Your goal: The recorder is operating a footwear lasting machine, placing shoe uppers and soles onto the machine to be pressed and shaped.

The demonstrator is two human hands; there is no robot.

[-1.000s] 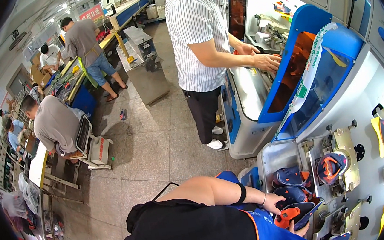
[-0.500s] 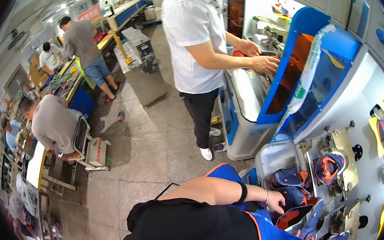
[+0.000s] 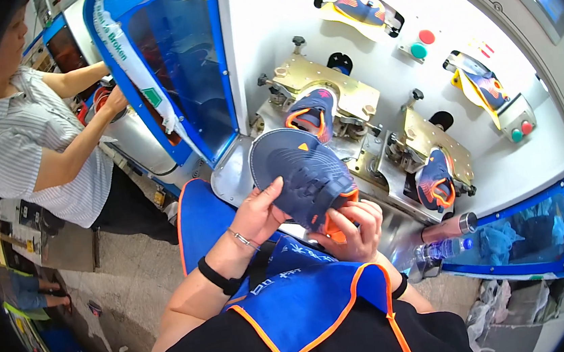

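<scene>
A dark navy shoe upper point(image 3: 291, 168) with orange lining is held up in front of my chest. My left hand point(image 3: 263, 213) grips its near left edge, the thumb lying on the outer face. On the other side, my right hand point(image 3: 356, 228) has its fingers curled around the orange-lined opening. Beyond it, a similar upper point(image 3: 317, 113) sits on the left station of the machine, under a brass-coloured plate point(image 3: 348, 88). Another upper point(image 3: 437, 178) is mounted on the right station.
Navy and yellow shoe pieces point(image 3: 362, 9) hang in wall slots above red and green buttons point(image 3: 426, 37). A pink flask point(image 3: 451, 226) and a plastic bottle point(image 3: 445, 248) lie right of my hands. At the left, a co-worker point(image 3: 49, 151) stands beside a blue-framed guard point(image 3: 222, 66).
My view has swung right toward the machine. My left hand has left the tray of uppers, and both hands now hold one upper before me.
</scene>
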